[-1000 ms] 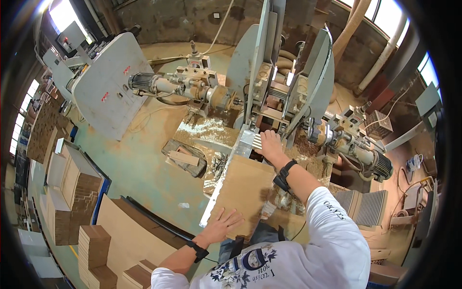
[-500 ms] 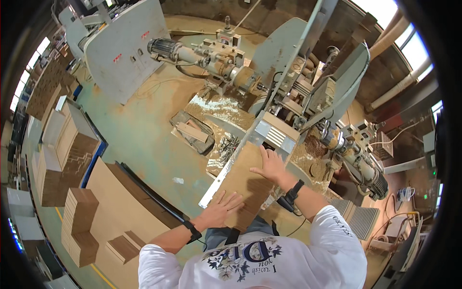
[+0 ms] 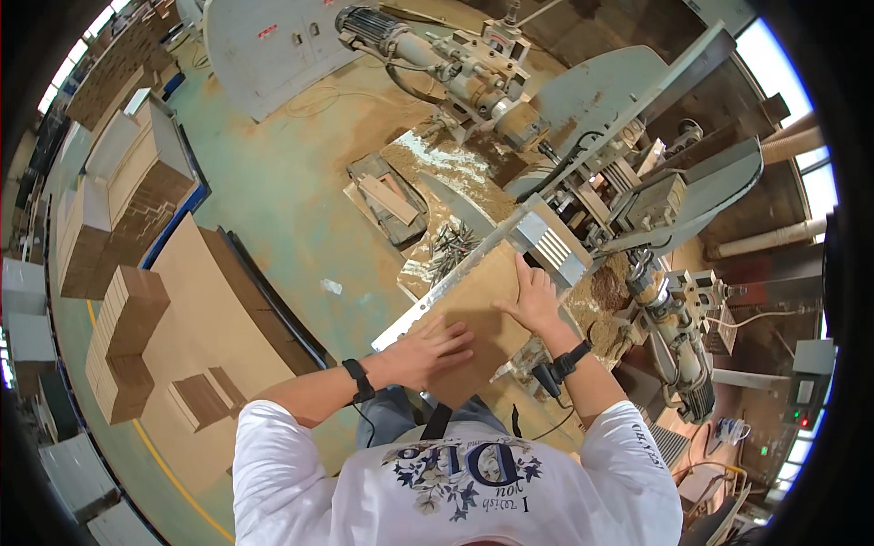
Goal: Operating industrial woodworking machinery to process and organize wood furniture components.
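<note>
A flat brown wooden board (image 3: 484, 332) lies on the machine's feed table, along a pale metal guide rail (image 3: 410, 325). My left hand (image 3: 433, 353) rests flat on the board's near left part, fingers stretched toward the right. Farther up, my right hand (image 3: 533, 298) presses on the board's right side with its thumb spread and its fingers pointing away from me. Neither hand wraps round the board. Just beyond its far end sits a slotted metal block (image 3: 557, 250) on the machine.
A motor-driven drilling unit (image 3: 446, 68) stands beyond the rail, and a second motor unit (image 3: 674, 337) is at right. Loose metal bits (image 3: 452, 250) lie left of the rail, near a tray of wood pieces (image 3: 390, 202). Stacked boards (image 3: 127, 337) stand at left on a large panel (image 3: 205, 300).
My view has turned, so the machine sits farther right and the stacks higher. Both hands stay on the board; my left-hand fingers now lie closer together.
</note>
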A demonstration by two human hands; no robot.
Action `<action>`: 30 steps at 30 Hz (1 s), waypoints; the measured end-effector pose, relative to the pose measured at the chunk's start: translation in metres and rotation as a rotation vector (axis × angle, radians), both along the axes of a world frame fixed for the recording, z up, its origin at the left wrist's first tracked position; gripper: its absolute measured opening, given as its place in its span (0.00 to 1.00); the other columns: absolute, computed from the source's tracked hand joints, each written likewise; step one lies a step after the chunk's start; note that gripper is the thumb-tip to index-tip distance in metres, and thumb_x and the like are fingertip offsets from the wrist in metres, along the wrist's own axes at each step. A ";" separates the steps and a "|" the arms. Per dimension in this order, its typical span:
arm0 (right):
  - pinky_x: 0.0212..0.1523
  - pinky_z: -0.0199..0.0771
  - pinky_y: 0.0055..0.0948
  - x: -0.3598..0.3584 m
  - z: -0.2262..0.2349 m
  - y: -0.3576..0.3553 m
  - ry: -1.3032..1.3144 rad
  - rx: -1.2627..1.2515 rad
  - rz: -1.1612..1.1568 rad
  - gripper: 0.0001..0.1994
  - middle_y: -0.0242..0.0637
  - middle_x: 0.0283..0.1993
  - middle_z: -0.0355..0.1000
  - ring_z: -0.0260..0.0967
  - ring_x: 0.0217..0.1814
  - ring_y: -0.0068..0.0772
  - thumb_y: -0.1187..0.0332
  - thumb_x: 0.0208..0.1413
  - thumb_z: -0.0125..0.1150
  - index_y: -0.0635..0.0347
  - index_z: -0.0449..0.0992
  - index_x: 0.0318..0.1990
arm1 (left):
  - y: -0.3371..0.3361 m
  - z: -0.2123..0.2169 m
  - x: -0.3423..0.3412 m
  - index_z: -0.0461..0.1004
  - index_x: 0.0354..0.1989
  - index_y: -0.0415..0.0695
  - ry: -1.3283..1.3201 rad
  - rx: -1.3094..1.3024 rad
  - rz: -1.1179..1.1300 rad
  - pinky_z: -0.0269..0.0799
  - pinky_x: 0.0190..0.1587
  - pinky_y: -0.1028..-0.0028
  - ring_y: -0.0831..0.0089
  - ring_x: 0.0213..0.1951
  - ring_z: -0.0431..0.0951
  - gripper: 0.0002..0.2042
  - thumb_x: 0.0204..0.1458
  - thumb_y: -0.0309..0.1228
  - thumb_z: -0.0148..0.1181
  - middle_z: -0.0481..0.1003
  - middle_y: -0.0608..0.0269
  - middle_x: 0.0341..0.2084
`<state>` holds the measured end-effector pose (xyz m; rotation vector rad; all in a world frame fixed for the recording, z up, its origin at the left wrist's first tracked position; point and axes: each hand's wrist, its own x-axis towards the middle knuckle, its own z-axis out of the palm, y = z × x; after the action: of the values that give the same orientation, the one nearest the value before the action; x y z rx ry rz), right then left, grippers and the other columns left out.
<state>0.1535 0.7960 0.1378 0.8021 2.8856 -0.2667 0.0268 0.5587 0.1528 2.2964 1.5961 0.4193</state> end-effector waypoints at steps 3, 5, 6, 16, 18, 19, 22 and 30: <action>0.43 0.56 0.41 0.000 0.002 -0.002 0.019 -0.015 -0.008 0.54 0.46 0.44 0.56 0.55 0.46 0.45 0.37 0.30 0.61 0.50 0.42 0.64 | 0.001 0.007 -0.003 0.58 0.57 0.44 -0.003 -0.059 -0.043 0.45 0.59 0.53 0.57 0.61 0.50 0.40 0.29 0.42 0.61 0.52 0.54 0.59; 0.43 0.56 0.41 -0.001 -0.003 -0.005 0.026 -0.012 -0.006 0.54 0.45 0.43 0.56 0.55 0.45 0.45 0.36 0.30 0.61 0.50 0.42 0.64 | -0.006 0.007 0.000 0.58 0.56 0.44 0.026 -0.039 -0.012 0.46 0.59 0.54 0.58 0.61 0.50 0.39 0.30 0.41 0.61 0.52 0.54 0.58; 0.43 0.56 0.41 -0.004 -0.005 -0.006 0.032 -0.007 -0.007 0.54 0.45 0.43 0.57 0.55 0.45 0.45 0.36 0.30 0.61 0.51 0.42 0.64 | -0.011 0.004 0.001 0.59 0.56 0.44 0.054 -0.017 0.016 0.46 0.60 0.55 0.58 0.61 0.50 0.37 0.31 0.40 0.61 0.53 0.54 0.58; 0.50 0.61 0.43 -0.001 0.004 0.013 0.180 -0.200 0.050 0.50 0.56 0.50 0.61 0.58 0.52 0.57 0.52 0.29 0.70 0.62 0.47 0.59 | -0.074 -0.078 0.104 0.67 0.32 0.43 -0.561 0.190 1.352 0.65 0.30 0.69 0.65 0.28 0.70 0.11 0.40 0.31 0.59 0.67 0.58 0.24; 0.48 0.64 0.40 -0.009 0.001 0.031 0.046 -0.246 0.062 0.46 0.55 0.49 0.63 0.62 0.51 0.52 0.52 0.28 0.71 0.66 0.54 0.55 | -0.073 -0.068 0.103 0.67 0.29 0.42 -0.968 0.212 1.339 0.64 0.25 0.73 0.68 0.25 0.70 0.10 0.41 0.32 0.60 0.68 0.58 0.24; 0.48 0.64 0.40 -0.019 0.006 0.029 0.040 -0.250 0.099 0.46 0.55 0.49 0.63 0.62 0.51 0.52 0.52 0.28 0.71 0.66 0.54 0.55 | -0.073 -0.065 0.104 0.67 0.29 0.42 -0.968 0.228 1.374 0.64 0.25 0.73 0.68 0.25 0.70 0.10 0.41 0.32 0.60 0.68 0.58 0.24; 0.44 0.68 0.36 -0.038 0.016 0.027 -0.210 -0.184 0.083 0.39 0.51 0.40 0.70 0.68 0.44 0.49 0.50 0.26 0.72 0.69 0.63 0.44 | -0.074 -0.063 0.103 0.68 0.25 0.40 -1.121 -0.143 1.515 0.63 0.25 0.76 0.71 0.27 0.70 0.13 0.43 0.38 0.60 0.70 0.56 0.26; 0.47 0.66 0.36 -0.034 0.001 0.048 -0.193 -0.195 0.059 0.43 0.51 0.43 0.69 0.67 0.47 0.47 0.45 0.23 0.71 0.66 0.62 0.46 | -0.043 -0.089 0.107 0.72 0.41 0.38 -1.929 0.028 1.213 0.67 0.34 0.78 0.78 0.31 0.73 0.19 0.47 0.40 0.57 0.75 0.64 0.31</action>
<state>0.1199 0.8443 0.1389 0.6684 2.6482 -0.4308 0.1336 0.5154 0.0634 -0.1131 1.2541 1.9094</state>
